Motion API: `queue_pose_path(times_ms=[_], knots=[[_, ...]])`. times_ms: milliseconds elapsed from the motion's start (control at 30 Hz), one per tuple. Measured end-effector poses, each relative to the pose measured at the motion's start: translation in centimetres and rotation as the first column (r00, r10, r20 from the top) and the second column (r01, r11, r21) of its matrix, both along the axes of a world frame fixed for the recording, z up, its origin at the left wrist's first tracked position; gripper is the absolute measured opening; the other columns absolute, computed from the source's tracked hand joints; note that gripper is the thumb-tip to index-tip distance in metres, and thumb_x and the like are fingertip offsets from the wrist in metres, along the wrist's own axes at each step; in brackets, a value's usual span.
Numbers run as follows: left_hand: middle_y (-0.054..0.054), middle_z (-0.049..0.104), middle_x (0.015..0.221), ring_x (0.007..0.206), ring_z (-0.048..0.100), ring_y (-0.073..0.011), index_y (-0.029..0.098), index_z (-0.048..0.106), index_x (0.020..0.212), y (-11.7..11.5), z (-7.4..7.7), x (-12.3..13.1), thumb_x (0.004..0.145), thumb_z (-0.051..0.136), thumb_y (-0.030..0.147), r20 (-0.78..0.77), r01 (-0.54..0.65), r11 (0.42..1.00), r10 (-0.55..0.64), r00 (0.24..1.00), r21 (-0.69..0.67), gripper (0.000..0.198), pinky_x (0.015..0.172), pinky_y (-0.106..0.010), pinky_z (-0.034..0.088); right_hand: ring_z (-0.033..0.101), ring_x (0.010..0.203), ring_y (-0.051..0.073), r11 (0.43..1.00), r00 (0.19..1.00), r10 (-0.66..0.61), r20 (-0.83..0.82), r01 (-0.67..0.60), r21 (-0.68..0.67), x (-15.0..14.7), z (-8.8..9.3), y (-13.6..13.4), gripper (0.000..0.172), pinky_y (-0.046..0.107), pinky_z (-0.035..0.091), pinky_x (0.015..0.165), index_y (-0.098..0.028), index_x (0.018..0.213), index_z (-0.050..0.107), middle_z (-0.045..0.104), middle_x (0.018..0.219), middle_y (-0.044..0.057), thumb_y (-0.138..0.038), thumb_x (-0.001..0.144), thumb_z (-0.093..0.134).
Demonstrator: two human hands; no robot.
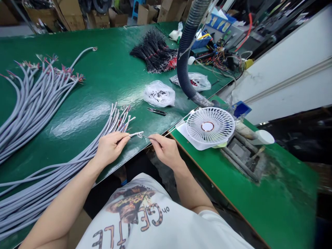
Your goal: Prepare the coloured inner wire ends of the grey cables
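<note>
My left hand (110,147) is closed on the end of a grey cable (136,134), held at the near edge of the green table (103,79). My right hand (164,148) pinches the thin wire strands (145,136) that stick out of that cable's tip. The two hands sit close together, a few centimetres apart. A bundle of grey cables (52,176) with stripped ends lies just behind my left hand and runs off to the left.
A second pile of grey cables (31,100) lies at the left. Small snips (157,111), two plastic bags (159,93) of parts and a bundle of black wires (154,52) lie further back. A white fan (210,126) and a ribbed hose (188,55) stand at the right.
</note>
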State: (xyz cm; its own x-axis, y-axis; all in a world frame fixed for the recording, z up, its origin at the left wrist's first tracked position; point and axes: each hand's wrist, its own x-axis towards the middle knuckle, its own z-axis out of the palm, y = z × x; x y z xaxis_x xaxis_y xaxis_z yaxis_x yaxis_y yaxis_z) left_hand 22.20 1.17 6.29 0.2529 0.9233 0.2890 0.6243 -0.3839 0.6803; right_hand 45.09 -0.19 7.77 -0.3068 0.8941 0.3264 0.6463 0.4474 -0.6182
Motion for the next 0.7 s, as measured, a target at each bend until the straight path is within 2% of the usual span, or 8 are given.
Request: queue_pose_path(times_ms=[300,533,700], knots=[[-0.005,0.073,0.080,0.072,0.066,-0.0142,0.015,0.073,0.095,-0.1,-0.1,0.1,0.092,0.051,0.032,-0.123,0.031,0.988,-0.012,0.992,0.153,0.028,0.066,-0.023,0.046,0.065,0.069,0.012,1.000,1.000,0.016,0.026,-0.016,-0.007,-0.4,0.0,0.2,0.022,0.021,0.045,0.065,-0.017,0.097,0.066,0.071,0.082,0.004,-0.022,0.093,0.045],[-0.005,0.072,0.073,0.063,0.063,-0.0127,0.016,0.073,0.091,-0.2,0.1,0.3,0.092,0.052,0.032,-0.183,0.064,0.963,-0.016,0.983,0.261,0.027,0.063,-0.023,0.044,0.062,0.065,0.011,0.997,0.999,0.028,-0.028,-0.030,-0.071,-0.5,-0.3,0.5,0.021,0.021,0.044,0.064,-0.019,0.095,0.066,0.069,0.080,0.003,-0.023,0.093,0.046],[-0.005,0.071,0.071,0.062,0.062,-0.0137,0.017,0.073,0.090,-0.3,-0.2,0.3,0.092,0.052,0.033,-0.258,0.105,0.946,-0.023,0.966,0.308,0.027,0.063,-0.025,0.043,0.055,0.055,0.010,0.990,0.994,0.052,-0.097,-0.064,-0.128,-1.3,-0.5,1.1,0.017,0.020,0.041,0.056,-0.017,0.090,0.067,0.063,0.066,-0.001,-0.024,0.090,0.051]])
